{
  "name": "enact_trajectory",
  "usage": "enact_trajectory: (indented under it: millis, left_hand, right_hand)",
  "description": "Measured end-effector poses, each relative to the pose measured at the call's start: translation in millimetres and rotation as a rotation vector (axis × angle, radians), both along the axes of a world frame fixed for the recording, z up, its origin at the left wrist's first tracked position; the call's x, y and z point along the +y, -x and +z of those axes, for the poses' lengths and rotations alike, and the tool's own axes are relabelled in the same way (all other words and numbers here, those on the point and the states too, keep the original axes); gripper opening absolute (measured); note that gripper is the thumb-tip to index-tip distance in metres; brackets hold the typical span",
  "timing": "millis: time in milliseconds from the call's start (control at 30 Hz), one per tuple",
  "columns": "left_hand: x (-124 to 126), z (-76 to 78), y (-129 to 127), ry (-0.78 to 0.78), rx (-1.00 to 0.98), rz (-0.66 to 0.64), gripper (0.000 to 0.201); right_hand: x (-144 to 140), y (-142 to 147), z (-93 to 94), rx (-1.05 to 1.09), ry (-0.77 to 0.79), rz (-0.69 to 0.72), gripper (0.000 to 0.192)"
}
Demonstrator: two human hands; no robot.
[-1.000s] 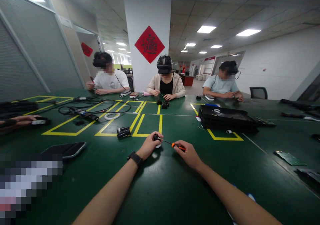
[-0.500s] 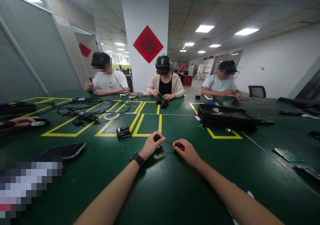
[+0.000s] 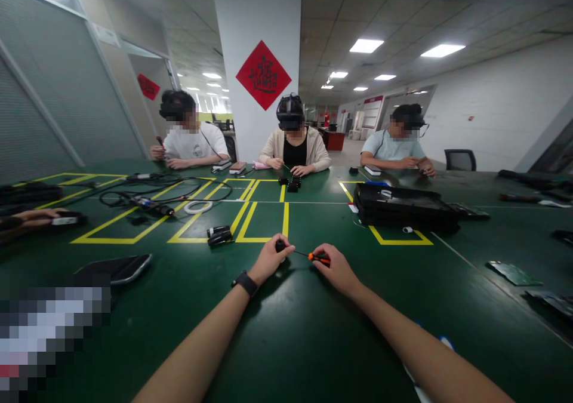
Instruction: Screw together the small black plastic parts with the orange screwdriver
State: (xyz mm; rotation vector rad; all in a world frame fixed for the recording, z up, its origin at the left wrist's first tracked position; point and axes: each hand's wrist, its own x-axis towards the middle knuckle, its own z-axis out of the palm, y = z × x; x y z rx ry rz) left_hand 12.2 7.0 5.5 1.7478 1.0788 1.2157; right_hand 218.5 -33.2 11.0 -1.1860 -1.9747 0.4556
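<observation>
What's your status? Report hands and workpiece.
Left hand grips small black part. Right hand holds orange-handled screwdriver, tip at part. Nothing between them.

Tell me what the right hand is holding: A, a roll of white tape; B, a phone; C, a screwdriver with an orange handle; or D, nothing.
C: the right hand grips a screwdriver by its orange handle, its thin shaft pointing at the small black part in the left hand.

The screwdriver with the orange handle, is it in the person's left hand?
No, the screwdriver sits in the right hand; the left hand holds a small black part.
</observation>
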Motion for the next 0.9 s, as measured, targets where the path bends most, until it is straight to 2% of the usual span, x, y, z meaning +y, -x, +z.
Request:
enact_trajectory:
  millis: [167,367,667,900]
  left_hand:
    - [-1.0,0.9,0.3,0.023,-0.036,-0.021,0.024]
    - [-2.3,3.1,-0.6,0.050,-0.067,-0.027,0.025]
    - [-1.7,1.6,-0.9,0.030,-0.070,-0.025,0.024]
    - [-1.0,2.2,0.2,0.045,-0.090,-0.036,0.024]
  right_hand:
    - [1.9,-0.4,-2.0,-0.013,0.024,-0.035,0.017]
    - [0.4,-0.4,0.2,-0.049,-0.015,-0.010,0.013]
    - [-1.0,1.3,2.5,-0.087,-0.012,0.032,0.018]
    - [-2.5,0.7,2.6,-0.063,-0.001,0.004,0.015]
